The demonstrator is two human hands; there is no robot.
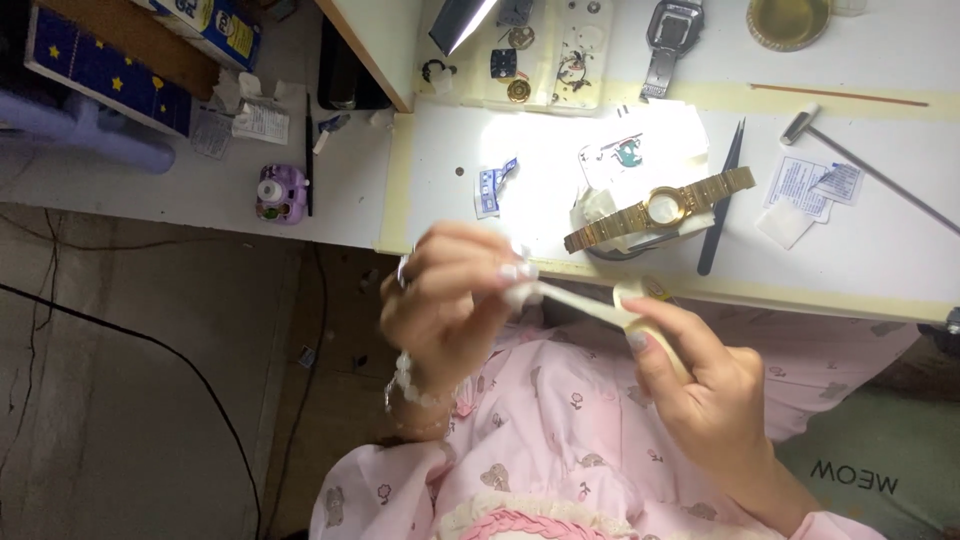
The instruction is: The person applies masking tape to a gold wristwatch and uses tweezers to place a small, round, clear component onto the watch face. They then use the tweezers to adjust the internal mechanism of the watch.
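Observation:
My left hand [450, 300], with a ring and a bead bracelet, pinches a small white wad [520, 292] at its fingertips. My right hand [700, 390] grips a cream-coloured plastic tool [590, 305] shaped like tweezers, and its tip meets the wad. Both hands hover just below the desk's front edge, over my pink patterned sleeves. On the white desk [880, 250] right above them, a gold wristwatch [660, 210] lies on a small holder.
Black tweezers [722, 200] lie right of the gold watch, with a small hammer [860, 165] and paper packets [810, 185] beyond. Further back are a silver watch [670, 40], a gold dish [790, 20] and a tray of watch parts [540, 50]. A purple gadget [282, 193] sits left.

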